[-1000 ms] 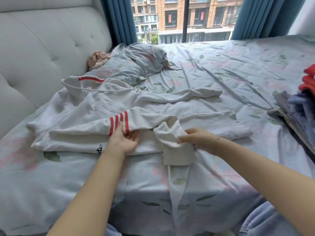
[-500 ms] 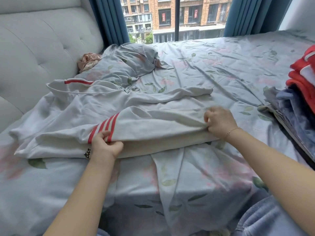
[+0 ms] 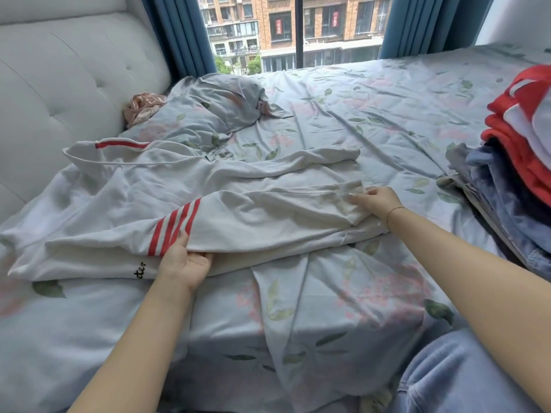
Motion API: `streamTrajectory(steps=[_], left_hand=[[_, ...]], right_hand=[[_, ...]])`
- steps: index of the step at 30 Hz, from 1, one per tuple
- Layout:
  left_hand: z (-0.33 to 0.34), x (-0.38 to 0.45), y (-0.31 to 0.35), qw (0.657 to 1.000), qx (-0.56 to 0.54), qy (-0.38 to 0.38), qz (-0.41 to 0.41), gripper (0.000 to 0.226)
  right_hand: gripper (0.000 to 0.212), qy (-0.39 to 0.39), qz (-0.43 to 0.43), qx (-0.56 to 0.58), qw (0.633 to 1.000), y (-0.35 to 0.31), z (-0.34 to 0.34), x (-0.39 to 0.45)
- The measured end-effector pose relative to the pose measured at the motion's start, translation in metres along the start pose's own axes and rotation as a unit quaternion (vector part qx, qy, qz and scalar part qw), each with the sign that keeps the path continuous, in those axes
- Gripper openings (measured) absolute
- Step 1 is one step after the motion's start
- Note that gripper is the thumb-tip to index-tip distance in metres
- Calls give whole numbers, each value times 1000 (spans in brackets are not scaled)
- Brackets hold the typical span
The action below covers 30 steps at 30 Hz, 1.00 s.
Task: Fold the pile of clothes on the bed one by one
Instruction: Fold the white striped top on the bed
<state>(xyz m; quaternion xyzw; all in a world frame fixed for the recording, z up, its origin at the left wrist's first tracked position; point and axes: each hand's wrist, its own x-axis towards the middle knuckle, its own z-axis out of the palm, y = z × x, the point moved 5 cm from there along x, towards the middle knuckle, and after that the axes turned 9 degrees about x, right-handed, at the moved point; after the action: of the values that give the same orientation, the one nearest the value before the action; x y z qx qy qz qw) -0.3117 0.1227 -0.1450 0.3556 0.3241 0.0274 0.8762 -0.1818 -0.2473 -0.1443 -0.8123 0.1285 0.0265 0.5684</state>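
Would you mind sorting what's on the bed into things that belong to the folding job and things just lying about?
Part of the job:
- white hoodie, spread flat
- left hand, gripping its striped sleeve
- right hand, at the sleeve's cuff
- pile of clothes on the right

Just lying about:
- pillow
- pink cloth beside the headboard
- floral bedsheet

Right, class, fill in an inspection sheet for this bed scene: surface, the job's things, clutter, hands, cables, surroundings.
Surface: bed under a wrinkled pale blue floral sheet.
Job's things: white garment with red stripes, spread flat, its sleeve laid across; pile of clothes, red and blue, at the right edge.
Clutter: pillow in matching cover; pink cloth by the headboard.
Hands: left hand grips the sleeve at the stripes; right hand pinches the cuff.
Cables: nothing seen.
Surroundings: tufted headboard, blue curtains, window onto brick buildings.
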Motion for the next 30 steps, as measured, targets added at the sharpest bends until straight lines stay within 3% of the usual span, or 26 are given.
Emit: streamTrajectory(steps=[5, 8, 10, 11, 13, 16, 19, 22, 24, 26, 28, 30], left_hand=[[-6, 6, -2, 999, 42, 22, -2, 24], [-16, 7, -9, 987, 154, 54, -5, 28], [-20, 1, -6, 959, 279, 57, -4, 34], [-21, -5, -4, 929, 365, 56, -8, 37], [-18, -21, -1, 832, 552, 43, -24, 49], [-5, -41, 4, 685, 729, -8, -18, 46], [24, -42, 21, 634, 756, -42, 159, 27], [55, -21, 35, 520, 775, -53, 356, 14], [57, 9, 29, 443, 800, -73, 398, 29], [44, 44, 15, 372, 852, -64, 363, 46], [24, 63, 5, 329, 889, -40, 317, 55], [15, 71, 1, 341, 888, -23, 309, 61]], right_hand=[[40, 68, -51, 87, 993, -11, -31, 2], [54, 67, -43, -115, 990, 4, -42, -1], [55, 54, -42, -261, 963, 16, -41, -1], [54, 60, -48, -298, 951, 17, -41, -1], [51, 87, -66, -329, 938, 9, -42, -1], [46, 62, -136, -258, 954, -3, -38, 4], [42, -7, -192, -240, 952, -6, -28, 8], [26, -22, -207, -244, 947, -4, -21, 12], [18, -12, -219, -228, 949, -1, -19, 17], [16, 2, -225, -200, 954, 0, -21, 24], [17, 5, -225, -177, 958, -5, -23, 28], [21, 8, -220, -198, 955, -8, -26, 34]])
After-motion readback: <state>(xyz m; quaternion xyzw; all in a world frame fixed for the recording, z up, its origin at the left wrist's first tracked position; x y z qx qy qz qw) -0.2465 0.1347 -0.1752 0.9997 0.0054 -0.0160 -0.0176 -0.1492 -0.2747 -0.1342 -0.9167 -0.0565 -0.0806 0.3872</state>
